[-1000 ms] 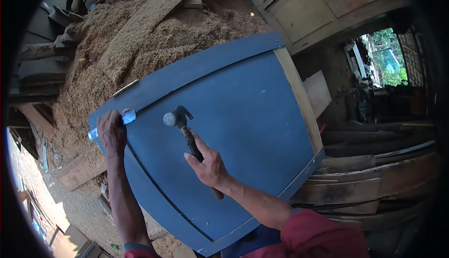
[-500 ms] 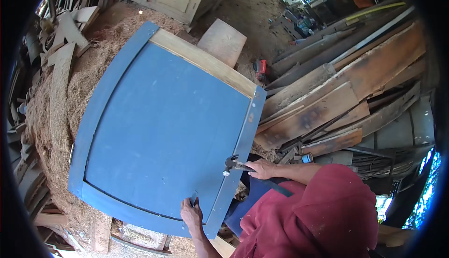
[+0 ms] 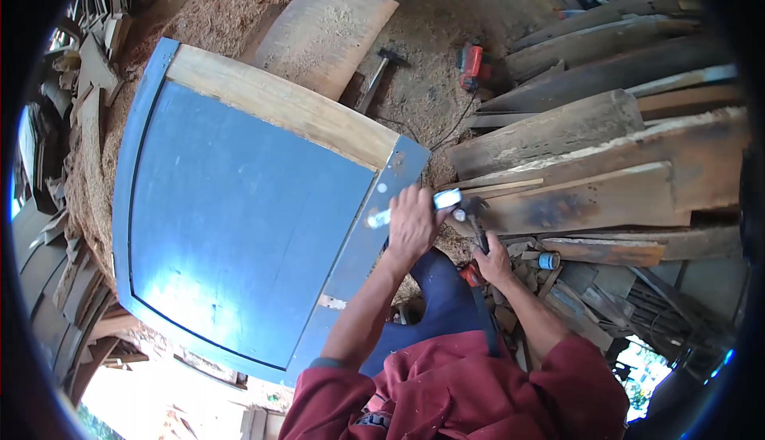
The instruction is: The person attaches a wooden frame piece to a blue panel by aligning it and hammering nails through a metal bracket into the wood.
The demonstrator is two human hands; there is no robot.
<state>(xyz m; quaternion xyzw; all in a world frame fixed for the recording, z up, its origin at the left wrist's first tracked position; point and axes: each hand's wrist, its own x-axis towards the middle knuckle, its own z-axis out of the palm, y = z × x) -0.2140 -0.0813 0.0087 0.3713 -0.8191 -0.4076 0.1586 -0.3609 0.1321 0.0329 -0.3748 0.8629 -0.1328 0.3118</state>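
Note:
A blue framed wooden panel (image 3: 239, 217) lies before me, with one bare wood rail (image 3: 279, 105) along its far side. Over the panel's right frame piece, my left hand (image 3: 413, 223) is closed round a narrow, flat piece (image 3: 447, 198). Glare whitens both its ends, so I cannot tell its kind. My right hand (image 3: 494, 259), just right of the panel, grips the handle of a claw hammer (image 3: 476, 221). The hammer's head is close to the right end of the flat piece; whether they touch I cannot tell.
Beyond the panel lies a dusty board (image 3: 327, 33). A second hammer (image 3: 378, 77) and a red tool (image 3: 473, 67) lie on the ground. Planks (image 3: 582, 201) are stacked at the right, with a small blue can (image 3: 548, 261) nearby. Scrap wood and shavings lie at the left.
My left hand has moved from the panel's near edge to its right frame piece, farther away. My right hand and the hammer have shifted right, off the panel. The whole view has shifted too.

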